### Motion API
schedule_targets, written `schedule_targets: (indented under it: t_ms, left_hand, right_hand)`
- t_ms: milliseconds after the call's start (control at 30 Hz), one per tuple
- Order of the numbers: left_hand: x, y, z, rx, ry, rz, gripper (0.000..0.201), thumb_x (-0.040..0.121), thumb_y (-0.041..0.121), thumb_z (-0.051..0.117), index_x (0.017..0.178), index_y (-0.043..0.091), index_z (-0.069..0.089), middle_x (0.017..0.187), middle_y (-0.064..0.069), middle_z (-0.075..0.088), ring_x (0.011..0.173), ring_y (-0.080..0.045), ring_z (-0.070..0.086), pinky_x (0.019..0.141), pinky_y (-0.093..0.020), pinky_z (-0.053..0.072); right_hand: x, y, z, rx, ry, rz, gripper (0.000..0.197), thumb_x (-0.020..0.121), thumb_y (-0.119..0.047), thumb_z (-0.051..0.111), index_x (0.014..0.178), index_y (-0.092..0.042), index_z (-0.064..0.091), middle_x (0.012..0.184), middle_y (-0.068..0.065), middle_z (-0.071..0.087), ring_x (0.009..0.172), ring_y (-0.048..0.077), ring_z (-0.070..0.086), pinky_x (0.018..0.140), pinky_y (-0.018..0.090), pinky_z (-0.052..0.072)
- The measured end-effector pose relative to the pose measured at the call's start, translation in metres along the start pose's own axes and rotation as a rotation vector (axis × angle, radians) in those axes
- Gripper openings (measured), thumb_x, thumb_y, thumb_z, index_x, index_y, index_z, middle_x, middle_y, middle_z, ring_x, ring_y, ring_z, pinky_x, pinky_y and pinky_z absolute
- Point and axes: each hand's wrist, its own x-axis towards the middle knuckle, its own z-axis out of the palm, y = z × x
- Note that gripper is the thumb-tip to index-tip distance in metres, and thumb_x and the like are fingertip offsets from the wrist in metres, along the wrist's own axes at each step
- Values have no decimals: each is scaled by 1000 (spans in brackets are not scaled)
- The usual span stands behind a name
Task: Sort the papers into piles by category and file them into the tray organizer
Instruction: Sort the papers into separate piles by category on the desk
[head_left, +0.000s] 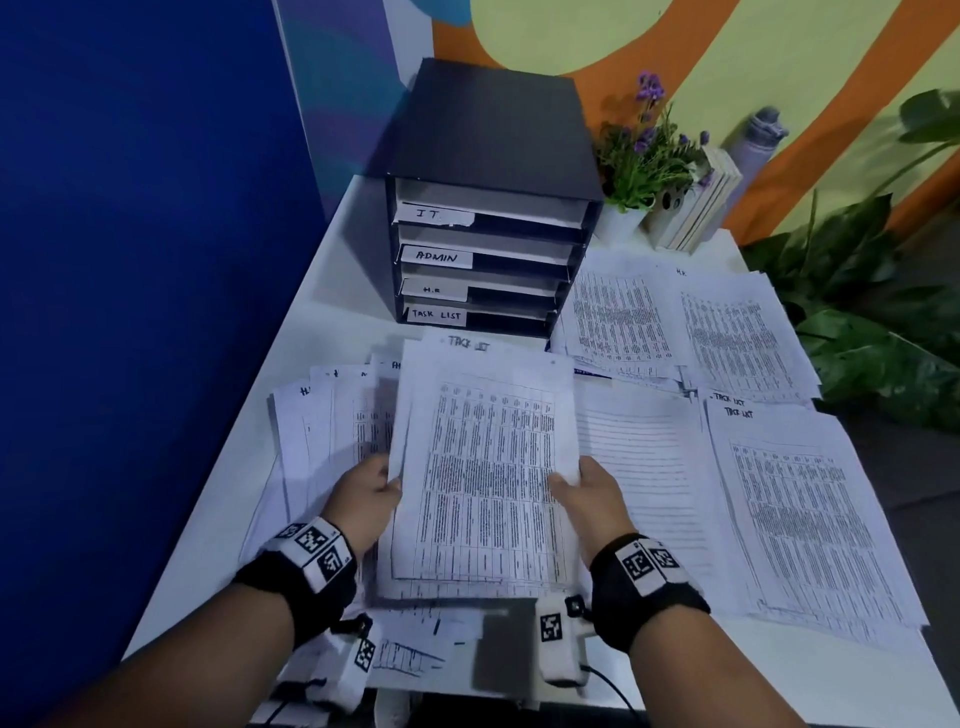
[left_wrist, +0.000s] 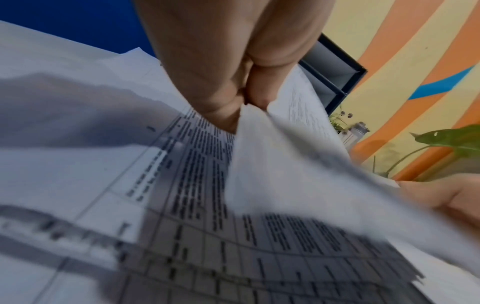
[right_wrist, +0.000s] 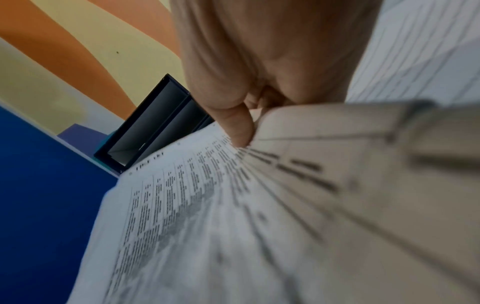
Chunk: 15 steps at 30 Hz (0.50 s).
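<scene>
White printed sheets (head_left: 483, 467) are pinched at both edges by the left hand (head_left: 363, 493) and right hand (head_left: 592, 493). Header probably reads TASK LIST, so next comes the matching pile (head_left: 800, 509) at three o'clock, ahead of the tray organizer (head_left: 488, 208) at twelve.

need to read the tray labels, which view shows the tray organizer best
The head view: the tray organizer faces the camera whole, with labels IT, ADMIN, H.R and TASK LIST readable. The left wrist view shows only a corner past the left hand; the right wrist view shows part, with no labels.
</scene>
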Motion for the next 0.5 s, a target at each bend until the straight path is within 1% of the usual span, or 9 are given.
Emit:
schedule_targets:
  t_ms: [67,100,167,233,300,333,400,433,500]
  left_hand:
    - [4,-3,-2,115,73,4,19,94,11,56,111,19,60,114,-5,66,102,-29,62,90,-37,50]
    - [7,-6,-6,250,131,4,27,92,17,59,119,19,59,123,-5,61,108,-27,60,92,-34,49]
    - [11,-13,-17,550,227,-44,54,85,29,68,135,20,49,138,-9,48,122,-30,50,101,-37,43]
    - [12,-20,-24,702,271,-137,82,76,39,76,145,20,35,145,-12,35,133,-33,36,110,-45,36]
    - [12,-24,-25,755,276,-202,99,70,44,80,148,18,26,145,-14,31,135,-35,31,111,-47,34]
    - [13,-25,-26,759,274,-224,104,67,45,82,148,17,23,143,-15,32,133,-36,33,109,-46,36]
    - [17,-24,-27,735,273,-277,111,62,42,86,148,13,22,138,-18,36,129,-37,39,105,-44,40]
    - [19,-23,-28,719,271,-304,112,60,39,88,147,11,24,136,-18,40,126,-37,43,103,-43,43]
    - [22,-20,-31,683,246,-329,106,58,31,88,143,9,28,129,-16,51,117,-35,53,98,-41,49]
  right_hand:
    - [5,4,-2,-36,62,35,39,91,-17,62,128,-8,55,139,8,53,123,25,53,108,42,42]
    - [8,6,-5,-74,107,55,45,91,-19,62,133,-7,52,142,10,51,125,27,52,108,43,42]
    - [13,10,-15,-120,194,64,41,90,-17,60,129,-5,54,130,14,59,114,30,58,100,38,48]
    - [17,14,-26,-151,259,69,33,88,-12,58,120,-2,59,118,15,64,105,32,62,88,33,50]
    - [19,19,-34,-169,285,82,30,86,-11,59,114,-1,60,105,11,64,99,27,62,90,37,52]
    - [20,22,-36,-167,289,91,26,85,-11,58,109,-1,61,97,7,61,93,23,59,88,36,53]
    - [16,23,-37,-154,282,91,4,86,-4,55,86,-7,59,80,2,56,75,19,53,68,27,49]
    - [15,24,-35,-157,282,92,9,87,-2,53,80,-8,55,75,2,54,69,18,50,61,25,44]
    - [10,25,-31,-167,266,74,5,87,-2,52,82,-2,54,72,4,54,68,20,50,63,27,43]
